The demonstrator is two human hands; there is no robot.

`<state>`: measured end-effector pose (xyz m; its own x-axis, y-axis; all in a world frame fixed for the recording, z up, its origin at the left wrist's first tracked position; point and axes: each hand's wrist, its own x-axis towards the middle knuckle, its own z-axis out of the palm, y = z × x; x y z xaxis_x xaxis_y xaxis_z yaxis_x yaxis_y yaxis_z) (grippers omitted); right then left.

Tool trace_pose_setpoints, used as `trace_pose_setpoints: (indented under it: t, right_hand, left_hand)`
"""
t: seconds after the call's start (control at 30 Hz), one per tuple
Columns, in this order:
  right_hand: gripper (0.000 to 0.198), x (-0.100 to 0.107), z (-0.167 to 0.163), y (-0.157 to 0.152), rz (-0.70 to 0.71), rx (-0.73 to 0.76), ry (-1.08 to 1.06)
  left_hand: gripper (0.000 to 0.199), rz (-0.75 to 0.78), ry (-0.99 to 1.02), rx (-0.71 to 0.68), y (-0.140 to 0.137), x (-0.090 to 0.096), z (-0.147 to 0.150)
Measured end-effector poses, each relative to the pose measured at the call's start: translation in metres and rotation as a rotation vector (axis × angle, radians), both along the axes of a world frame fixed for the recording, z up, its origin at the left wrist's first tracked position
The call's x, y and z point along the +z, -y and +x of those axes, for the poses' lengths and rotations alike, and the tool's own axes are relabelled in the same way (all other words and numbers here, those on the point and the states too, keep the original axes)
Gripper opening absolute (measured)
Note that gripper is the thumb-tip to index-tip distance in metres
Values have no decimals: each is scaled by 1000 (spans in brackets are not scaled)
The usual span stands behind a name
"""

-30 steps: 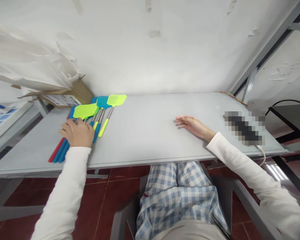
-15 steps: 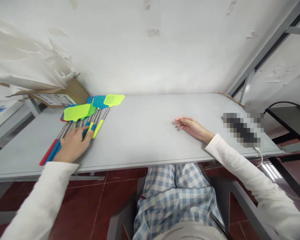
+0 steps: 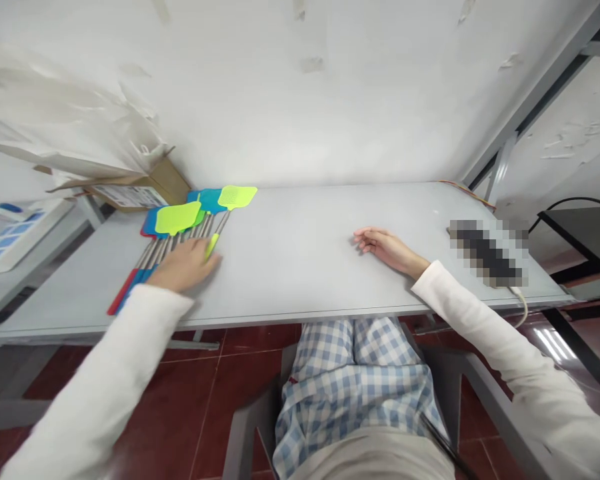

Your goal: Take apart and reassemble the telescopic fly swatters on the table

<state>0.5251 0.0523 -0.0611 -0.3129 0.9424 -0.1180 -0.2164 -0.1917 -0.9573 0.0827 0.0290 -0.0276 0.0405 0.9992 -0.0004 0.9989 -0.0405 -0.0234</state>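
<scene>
Covers some swatter handles (image 3: 211, 247) with left hand (image 3: 185, 263), cannot tell grip; rests right hand (image 3: 387, 250), half-curled, empty, on tabletop (image 3: 290, 267).

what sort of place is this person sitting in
Probably a workroom or simple workshop, though that isn't certain: a long grey table stands by a marked white wall, with a cardboard box and several flyswatters on it.

Long white sleeves (image 3: 97, 373), off-white top (image 3: 375, 457), blue-and-white checked trousers (image 3: 350, 390), small red mark (image 3: 293, 380) on one side, bare hands (image 3: 186, 262)
</scene>
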Motion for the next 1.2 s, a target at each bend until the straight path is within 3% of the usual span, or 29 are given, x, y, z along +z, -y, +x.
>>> trace_pose_setpoints:
  t: [0.07, 0.13, 0.23, 0.3, 0.43, 0.63, 0.77, 0.9, 1.0, 1.1, 1.2]
  right_hand:
    - [20, 0, 0, 0, -3, -4, -9]
    - [20, 0, 0, 0, -4, -1, -18]
    - [20, 0, 0, -2, -1, 12, -14]
    - [20, 0, 0, -3, -4, 35, -13]
    - [21, 2, -3, -7, -26, 102, 0]
    - [21, 11, -21, -20, -107, 201, 49]
    - [28, 12, -43, -42, -105, 57, -88]
    - [4, 7, -50, -62, -52, -170, -204]
    - [16, 5, -45, -65, -43, -295, -205]
    - [29, 5, -41, -61, -1, -308, -167]
    - [29, 8, -42, -56, 41, -251, -149]
  left_hand:
    - [56, -31, -63, 62, -22, -4, 28]
    - [53, 31, -49, 168, -38, -7, 52]
    - [53, 115, 83, 293, -50, -11, 77]
    - [51, 122, 184, 302, -54, -14, 89]
    - [46, 133, 376, 141, -56, -19, 116]
    - [43, 101, 617, -264, -58, -16, 165]
    - [38, 74, 624, -450, -69, -16, 188]
    - [40, 67, 518, -494, -77, -18, 207]
    - [42, 127, 448, -474, -76, -18, 219]
    - [44, 113, 441, -450, -72, -18, 225]
    - [39, 103, 481, -429, -69, -19, 225]
